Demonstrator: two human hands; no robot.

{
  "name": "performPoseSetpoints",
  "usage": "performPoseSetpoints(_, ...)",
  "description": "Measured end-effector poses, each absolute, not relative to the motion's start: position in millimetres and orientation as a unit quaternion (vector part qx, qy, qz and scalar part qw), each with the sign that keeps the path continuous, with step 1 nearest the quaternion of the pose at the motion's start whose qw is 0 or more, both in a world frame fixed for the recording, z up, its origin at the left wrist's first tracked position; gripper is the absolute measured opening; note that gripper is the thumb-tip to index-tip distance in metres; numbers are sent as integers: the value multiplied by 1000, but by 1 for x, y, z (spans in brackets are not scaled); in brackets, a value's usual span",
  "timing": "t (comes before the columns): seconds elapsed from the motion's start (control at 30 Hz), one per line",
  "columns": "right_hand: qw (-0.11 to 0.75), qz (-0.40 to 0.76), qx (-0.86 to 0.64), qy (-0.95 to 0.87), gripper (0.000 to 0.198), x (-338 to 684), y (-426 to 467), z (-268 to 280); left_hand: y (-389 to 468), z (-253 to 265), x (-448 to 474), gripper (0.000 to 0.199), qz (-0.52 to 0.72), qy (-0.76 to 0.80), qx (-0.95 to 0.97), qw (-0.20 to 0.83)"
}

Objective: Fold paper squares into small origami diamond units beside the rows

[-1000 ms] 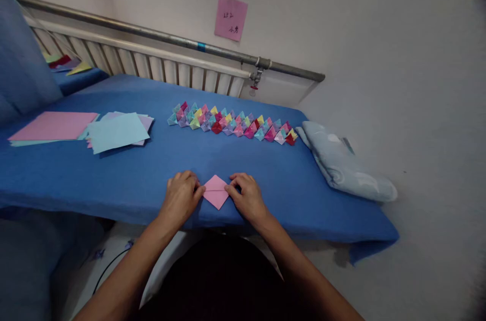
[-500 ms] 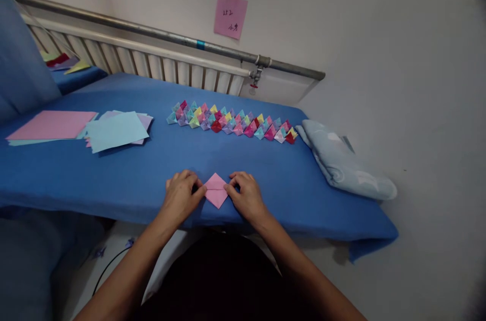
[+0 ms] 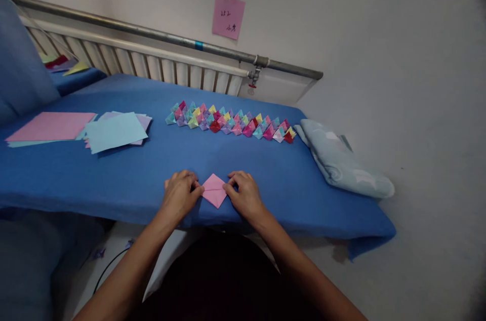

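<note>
A small pink folded paper (image 3: 214, 191), diamond-shaped with a crease line across its middle, is held near the front edge of the blue-covered surface (image 3: 159, 169). My left hand (image 3: 180, 192) pinches its left corner between thumb and fingers. At the opposite corner, my right hand (image 3: 243, 193) grips it in the same way. Beyond my hands stand rows of small folded paper pieces (image 3: 231, 122) in many colours, set closely together.
Loose sheets lie at the left: a pink stack (image 3: 53, 125) and a light blue stack (image 3: 116, 131). A folded pale blue blanket (image 3: 343, 161) rests at the right end. Behind run a radiator (image 3: 152, 65) and a metal pipe (image 3: 167, 36); a pink note (image 3: 228, 16) is on the wall.
The pink folded paper has tilted slightly, its crease now slanting up to the right. Both hands keep their pinch at its corners. The whole view has shifted a little.
</note>
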State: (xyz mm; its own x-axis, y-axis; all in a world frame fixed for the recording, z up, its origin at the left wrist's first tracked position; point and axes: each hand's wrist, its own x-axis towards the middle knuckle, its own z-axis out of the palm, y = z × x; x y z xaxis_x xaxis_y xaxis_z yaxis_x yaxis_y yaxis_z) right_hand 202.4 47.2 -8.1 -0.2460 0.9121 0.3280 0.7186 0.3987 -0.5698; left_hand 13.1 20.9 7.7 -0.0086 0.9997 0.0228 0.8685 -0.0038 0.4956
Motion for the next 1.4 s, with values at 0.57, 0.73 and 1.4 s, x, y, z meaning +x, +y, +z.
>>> performPoseSetpoints(0.57, 255, 163, -593, -746, 16, 211, 47, 3, 12, 13, 24, 24, 164, 679, 713, 64)
performPoseSetpoints(0.73, 253, 157, -590, -750, 18, 211, 47, 4, -5, 7, 41, 37, 155, 591, 789, -60)
performPoseSetpoints(1.4, 244, 147, -592, -754, 11, 206, 41, 8, -16, -1, 23, 40, 161, 556, 813, -60)
